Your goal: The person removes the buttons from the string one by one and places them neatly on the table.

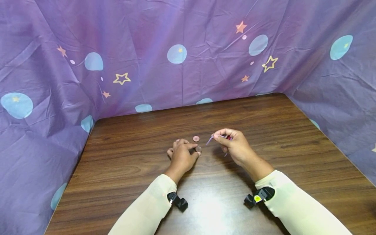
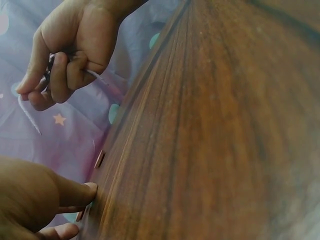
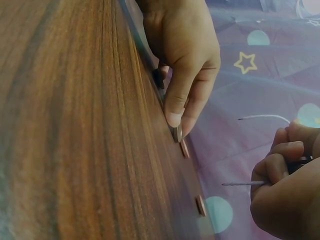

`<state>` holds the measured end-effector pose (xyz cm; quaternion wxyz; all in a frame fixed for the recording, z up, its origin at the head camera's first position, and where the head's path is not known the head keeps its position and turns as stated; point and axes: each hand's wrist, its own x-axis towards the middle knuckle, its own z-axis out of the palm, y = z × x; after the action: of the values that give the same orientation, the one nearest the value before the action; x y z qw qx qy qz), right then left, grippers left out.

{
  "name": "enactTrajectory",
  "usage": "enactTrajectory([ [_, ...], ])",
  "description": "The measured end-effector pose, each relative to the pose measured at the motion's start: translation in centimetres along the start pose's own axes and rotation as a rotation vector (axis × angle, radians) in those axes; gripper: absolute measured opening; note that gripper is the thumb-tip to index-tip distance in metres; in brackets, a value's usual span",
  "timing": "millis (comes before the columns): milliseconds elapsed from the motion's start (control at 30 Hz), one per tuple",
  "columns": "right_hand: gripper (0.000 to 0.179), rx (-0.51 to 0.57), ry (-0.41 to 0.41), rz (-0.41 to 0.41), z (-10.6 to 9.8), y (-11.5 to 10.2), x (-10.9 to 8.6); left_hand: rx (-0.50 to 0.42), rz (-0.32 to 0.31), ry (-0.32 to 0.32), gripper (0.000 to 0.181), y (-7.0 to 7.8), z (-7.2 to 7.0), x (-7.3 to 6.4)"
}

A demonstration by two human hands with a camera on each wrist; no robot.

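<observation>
My left hand [image 1: 182, 155] is low over the table, its thumb and index finger pinching a brownish-grey button [image 1: 198, 149]. In the right wrist view this button [image 3: 177, 134] stands tilted at the fingertips. A pink button [image 1: 196, 138] lies flat just beyond it. To the right, my right hand [image 1: 235, 143] is raised above the table, gripping a thin purple string [image 1: 209, 140] between thumb and fingers. One string end hangs past the fingertips; another shows below the hand. Small red and dark pieces sit within the curled right fingers, mostly hidden.
Another flat pinkish piece [image 3: 201, 205] shows edge-on in the right wrist view. A dark object [image 3: 158, 79] sits by the left hand's other fingers. The brown wooden table [image 1: 132, 163] is bordered by a purple patterned cloth [image 1: 147, 49] at the back and sides.
</observation>
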<state>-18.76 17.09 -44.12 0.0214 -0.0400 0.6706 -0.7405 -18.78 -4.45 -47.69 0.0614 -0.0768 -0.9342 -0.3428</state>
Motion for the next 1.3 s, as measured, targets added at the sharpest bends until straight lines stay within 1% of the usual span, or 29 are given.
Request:
enactTrajectory([
  [300,0.031,-0.007,-0.006,-0.010,-0.01,-0.11,-0.07,-0.004,0.011,0.008,0.034,0.01,0.01,-0.08],
  [633,0.031,0.003,-0.013,-0.022,0.05,-0.12,-0.03,0.001,0.006,0.006,0.035,-0.22,0.15,-0.04],
  [867,0.031,-0.004,-0.011,-0.014,-0.09,-0.03,0.05,0.005,0.011,0.011,0.036,-0.31,0.22,0.01],
  [1033,0.029,0.002,-0.025,-0.015,-0.22,0.01,0.05,-0.003,0.008,0.009,0.037,-0.25,0.22,0.07],
  [1100,0.026,0.010,-0.051,-0.015,-0.30,0.05,0.04,-0.009,0.007,0.010,0.038,-0.21,0.16,0.02],
  [1200,0.024,0.039,-0.109,0.007,-0.49,0.18,0.06,-0.022,0.004,0.009,0.039,-0.16,0.08,-0.08],
  [1300,0.026,0.078,-0.175,0.029,-0.59,0.17,0.08,-0.035,0.001,0.011,0.041,-0.13,0.02,-0.18],
])
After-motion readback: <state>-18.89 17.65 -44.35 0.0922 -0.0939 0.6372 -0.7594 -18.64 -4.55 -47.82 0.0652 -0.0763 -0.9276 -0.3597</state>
